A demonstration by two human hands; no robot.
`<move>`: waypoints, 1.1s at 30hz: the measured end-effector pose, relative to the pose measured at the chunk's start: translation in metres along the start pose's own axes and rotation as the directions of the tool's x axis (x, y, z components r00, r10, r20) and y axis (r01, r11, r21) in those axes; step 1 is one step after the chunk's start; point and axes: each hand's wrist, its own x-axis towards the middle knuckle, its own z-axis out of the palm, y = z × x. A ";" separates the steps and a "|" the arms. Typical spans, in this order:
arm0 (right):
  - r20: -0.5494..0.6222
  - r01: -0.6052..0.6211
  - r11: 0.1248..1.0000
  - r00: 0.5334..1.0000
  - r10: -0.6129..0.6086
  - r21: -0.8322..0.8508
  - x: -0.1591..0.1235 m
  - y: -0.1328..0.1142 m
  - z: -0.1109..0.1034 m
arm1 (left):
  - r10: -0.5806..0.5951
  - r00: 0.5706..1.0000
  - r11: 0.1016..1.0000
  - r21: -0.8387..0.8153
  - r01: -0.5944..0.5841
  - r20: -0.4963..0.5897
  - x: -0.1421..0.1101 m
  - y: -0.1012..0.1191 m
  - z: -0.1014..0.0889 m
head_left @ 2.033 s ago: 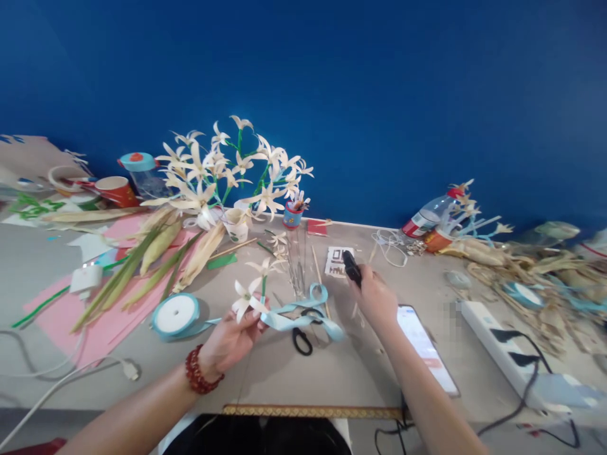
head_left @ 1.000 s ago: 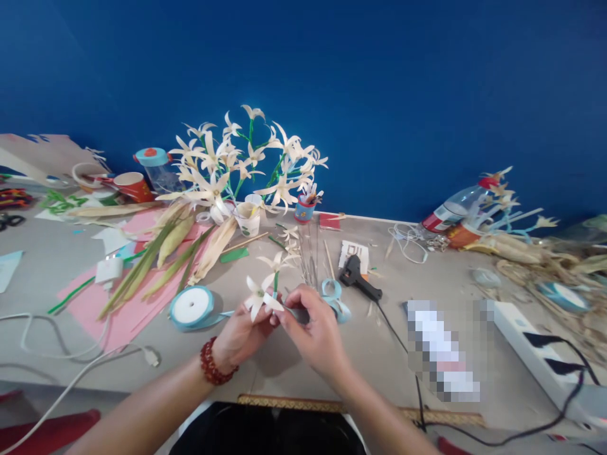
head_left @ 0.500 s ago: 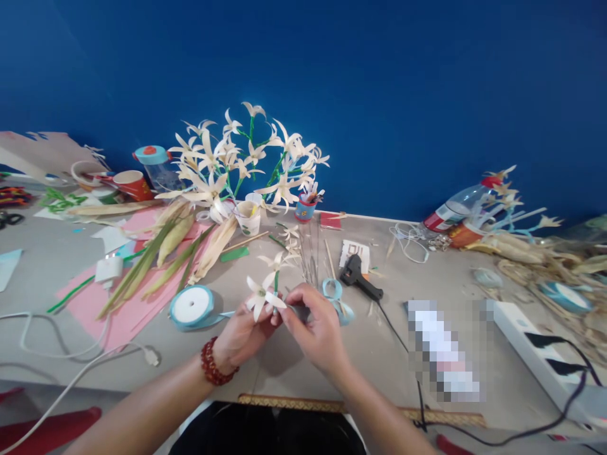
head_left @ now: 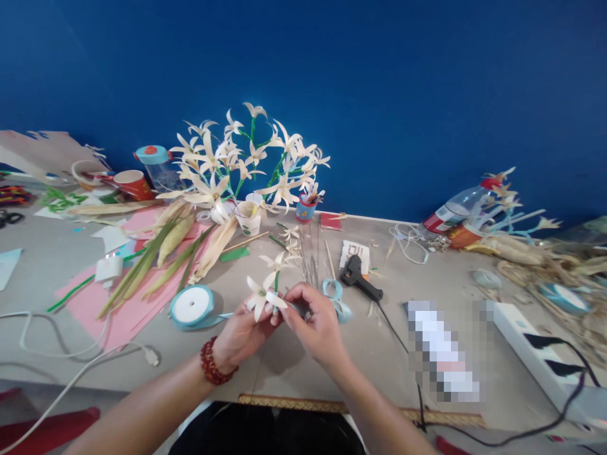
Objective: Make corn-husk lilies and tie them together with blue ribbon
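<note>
My left hand [head_left: 251, 335], with a red bead bracelet at the wrist, pinches the stem of a white artificial flower [head_left: 260, 296]. A second pale bloom [head_left: 279, 260] on a green stem rises behind the first one. My right hand [head_left: 317, 325] meets the left at the stem, thumb and fingers closed on it; the exact grip is hidden behind the fingers. Light blue tape [head_left: 333, 289] curls on the table just behind my right hand. To the left of my hands lies a roll of light blue tape [head_left: 192, 304], its loose end running towards my left hand.
A black glue gun [head_left: 363, 278] lies to the right, its cord trailing forward. Finished flowers [head_left: 251, 155] stand in cups at the back. Pink paper [head_left: 137, 309] with husks and a white charger [head_left: 109, 270] lie left; a power strip [head_left: 531, 354] is at the right.
Both hands stay at the stem, with only slight finger movement in the right hand. The rest of the table looks the same.
</note>
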 end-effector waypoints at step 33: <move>0.214 -0.254 0.771 0.964 0.155 0.585 0.011 0.016 -0.001 | -0.086 0.991 0.996 -0.025 0.088 0.100 0.005 0.000 -0.009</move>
